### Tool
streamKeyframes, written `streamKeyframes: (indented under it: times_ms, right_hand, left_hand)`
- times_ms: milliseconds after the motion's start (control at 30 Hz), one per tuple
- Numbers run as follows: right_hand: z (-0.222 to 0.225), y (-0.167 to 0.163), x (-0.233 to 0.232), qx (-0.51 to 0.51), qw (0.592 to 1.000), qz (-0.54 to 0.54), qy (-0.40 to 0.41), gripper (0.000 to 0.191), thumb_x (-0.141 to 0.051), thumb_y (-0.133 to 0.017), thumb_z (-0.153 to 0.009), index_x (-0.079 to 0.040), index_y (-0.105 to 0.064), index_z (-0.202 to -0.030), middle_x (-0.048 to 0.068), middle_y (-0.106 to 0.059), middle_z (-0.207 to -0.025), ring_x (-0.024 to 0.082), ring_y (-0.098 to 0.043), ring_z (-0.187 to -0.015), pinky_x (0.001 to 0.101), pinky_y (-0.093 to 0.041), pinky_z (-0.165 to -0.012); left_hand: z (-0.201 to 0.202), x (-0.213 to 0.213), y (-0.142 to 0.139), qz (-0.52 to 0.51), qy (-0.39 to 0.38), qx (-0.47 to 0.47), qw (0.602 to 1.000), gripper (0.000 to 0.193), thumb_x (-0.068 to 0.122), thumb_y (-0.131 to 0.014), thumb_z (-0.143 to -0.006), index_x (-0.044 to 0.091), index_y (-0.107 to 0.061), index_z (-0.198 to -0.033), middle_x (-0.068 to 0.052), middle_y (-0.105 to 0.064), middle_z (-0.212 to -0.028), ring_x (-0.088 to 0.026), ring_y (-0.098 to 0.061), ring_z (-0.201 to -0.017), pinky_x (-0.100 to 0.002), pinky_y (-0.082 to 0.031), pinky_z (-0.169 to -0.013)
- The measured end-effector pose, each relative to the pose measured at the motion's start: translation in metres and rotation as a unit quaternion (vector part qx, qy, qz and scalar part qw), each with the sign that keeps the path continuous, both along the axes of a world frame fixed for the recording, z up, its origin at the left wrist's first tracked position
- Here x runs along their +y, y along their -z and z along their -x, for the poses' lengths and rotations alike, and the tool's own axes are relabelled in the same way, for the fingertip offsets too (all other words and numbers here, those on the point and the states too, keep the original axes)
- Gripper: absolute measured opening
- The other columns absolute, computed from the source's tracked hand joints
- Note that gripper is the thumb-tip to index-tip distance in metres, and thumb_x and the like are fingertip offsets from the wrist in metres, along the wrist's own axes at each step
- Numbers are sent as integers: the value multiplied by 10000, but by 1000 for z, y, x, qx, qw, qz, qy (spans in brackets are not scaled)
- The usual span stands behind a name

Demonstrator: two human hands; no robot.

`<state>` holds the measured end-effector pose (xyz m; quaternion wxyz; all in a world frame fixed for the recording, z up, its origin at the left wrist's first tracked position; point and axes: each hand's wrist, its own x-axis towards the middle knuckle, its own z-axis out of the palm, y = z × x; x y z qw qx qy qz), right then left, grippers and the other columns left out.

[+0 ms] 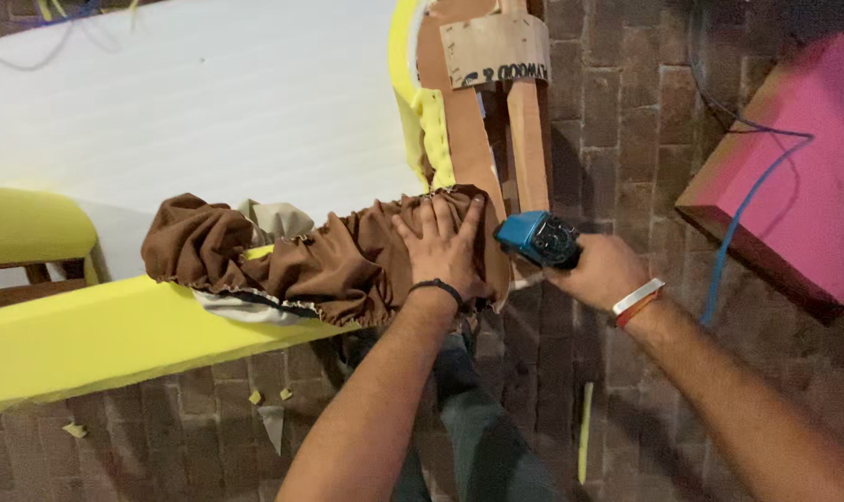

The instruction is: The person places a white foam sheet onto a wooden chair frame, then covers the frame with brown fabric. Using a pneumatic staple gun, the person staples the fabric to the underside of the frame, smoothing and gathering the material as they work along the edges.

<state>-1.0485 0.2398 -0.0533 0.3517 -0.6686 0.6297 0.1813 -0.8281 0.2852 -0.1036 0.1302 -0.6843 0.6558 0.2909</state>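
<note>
Nearest the camera, the person's two bare forearms reach up from the bottom edge over a brick floor [626,121], where small scraps of yellow foam [257,397] and a thin yellow strip [584,432] lie. The left hand [443,246], with a dark band at the wrist, lies flat with fingers spread and presses on the right end of a gathered brown cloth [282,256]; it grips nothing, only holding the cloth down. The right hand [603,270], wearing a white and orange wristband, is closed around a blue staple gun [540,238], whose nose points left, just beside the cloth's right end and near the left hand's fingertips. The brown cloth is bunched in folds along the top edge of a long yellow foam-padded rail [78,335], with a pale lining [278,218] showing above it and a white layer below. Just beyond the hands a wooden frame [524,130] stands up, edged with yellow foam and carrying a piece of cardboard [496,46] at the top. Farther left lies a large white padded sheet [217,102], with another yellow cushion [26,223] at the left edge. At the far right a pink foam block [803,177] rests on the bricks, with a blue cable [743,209] running across it.
</note>
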Motion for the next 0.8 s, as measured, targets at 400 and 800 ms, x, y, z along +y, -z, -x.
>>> streamKeyframes:
  times_ms: [400, 800]
  right_hand:
    - [19, -6, 65, 45, 999, -12, 22, 373, -372, -800, -760, -63, -764, -965, 213, -765, -836, 376, -767, -823, 473, -586, -769]
    - [16, 17, 64, -27, 992, 46, 117, 461, -383, -848, -735, -5, -748, -979, 198, -782, -850, 324, -788, -781, 439, -605, -747]
  left_hand:
    - [2, 7, 28, 63, 11, -21, 998, 1092, 427, -824, -795, 338, -112, -1619, -253, -165, -1619, -440, -140, -1508, -807, -99, -1119]
    - [0, 7, 3, 48, 11, -13, 999, 1387, 584, -922, -623, 226, -46, -1637, -254, -151, -1635, -437, -121, -1530, -776, -84, -1149]
